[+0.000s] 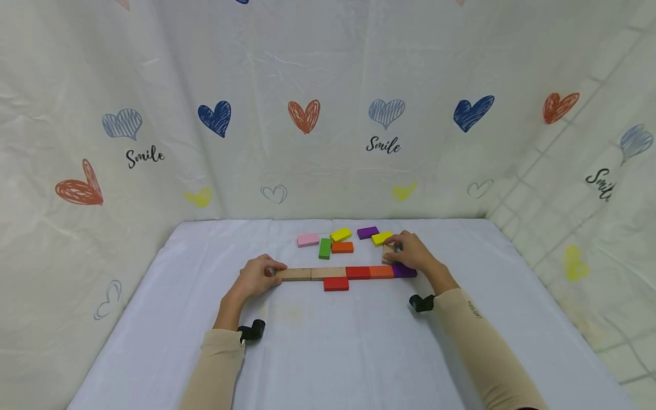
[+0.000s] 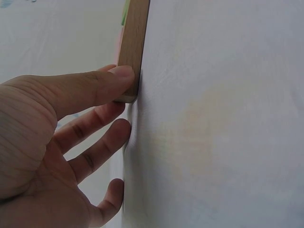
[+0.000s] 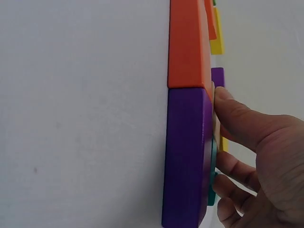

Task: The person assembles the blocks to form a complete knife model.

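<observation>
A row of flat blocks runs across the white cloth. My left hand pinches the left end of a plain wooden block, thumb on its near side, other fingers loosely bent. To its right in the row lie a second wooden block, a red block, an orange block and a purple block. Behind the purple end, my right hand pinches another plain wooden block between thumb and fingers. Teal blocks show close to those fingers, partly hidden by the purple block.
One red block lies against the row's near side. Behind the row are scattered a pink block, a green block, an orange block, yellow blocks and a purple block. A heart-printed curtain hangs behind the table.
</observation>
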Demonstrator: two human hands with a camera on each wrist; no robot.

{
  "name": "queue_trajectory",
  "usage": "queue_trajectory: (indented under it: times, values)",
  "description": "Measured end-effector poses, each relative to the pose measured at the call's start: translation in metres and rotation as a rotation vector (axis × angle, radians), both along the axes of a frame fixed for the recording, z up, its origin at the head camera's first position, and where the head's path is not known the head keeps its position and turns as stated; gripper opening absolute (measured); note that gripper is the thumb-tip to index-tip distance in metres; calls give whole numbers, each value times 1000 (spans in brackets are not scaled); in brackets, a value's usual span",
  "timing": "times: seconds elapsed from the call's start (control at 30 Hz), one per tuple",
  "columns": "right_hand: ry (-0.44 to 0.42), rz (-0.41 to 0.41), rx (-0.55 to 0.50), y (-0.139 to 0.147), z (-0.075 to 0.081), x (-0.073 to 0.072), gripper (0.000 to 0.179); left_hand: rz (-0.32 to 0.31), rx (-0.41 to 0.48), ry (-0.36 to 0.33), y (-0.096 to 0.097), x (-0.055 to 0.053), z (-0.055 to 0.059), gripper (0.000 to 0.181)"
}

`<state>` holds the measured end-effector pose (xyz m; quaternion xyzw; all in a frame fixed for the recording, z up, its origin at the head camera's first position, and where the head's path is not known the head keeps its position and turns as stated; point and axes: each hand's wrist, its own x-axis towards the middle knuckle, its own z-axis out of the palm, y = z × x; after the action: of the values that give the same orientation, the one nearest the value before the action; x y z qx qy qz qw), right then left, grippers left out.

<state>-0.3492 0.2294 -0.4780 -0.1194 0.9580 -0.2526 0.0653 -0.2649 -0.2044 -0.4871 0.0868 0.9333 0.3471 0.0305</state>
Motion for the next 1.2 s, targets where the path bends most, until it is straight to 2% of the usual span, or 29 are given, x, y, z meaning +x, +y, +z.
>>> queue_trajectory:
  times: [0.13,0.37,0.5,0.63,0.9,1.2]
  values:
    - [5,0,14,0,-1,-1,48,4,0,-1,-1,0,0,32]
    - [6,40,-27,6,1,1,34,0,-9,-6,-1,0,-2,31]
    - [3,97,-45,9,4,1,37,2,-7,-2,-1,0,-1,31]
    - [-14,121,-39,8,5,0,41,0,-2,-3,-1,0,-1,32]
    - [-33,63,25,2,2,-3,41,2,3,-1,0,0,-2,31]
    - [-5,19,12,-5,-2,-1,35,-1,8,-1,0,0,-2,32]
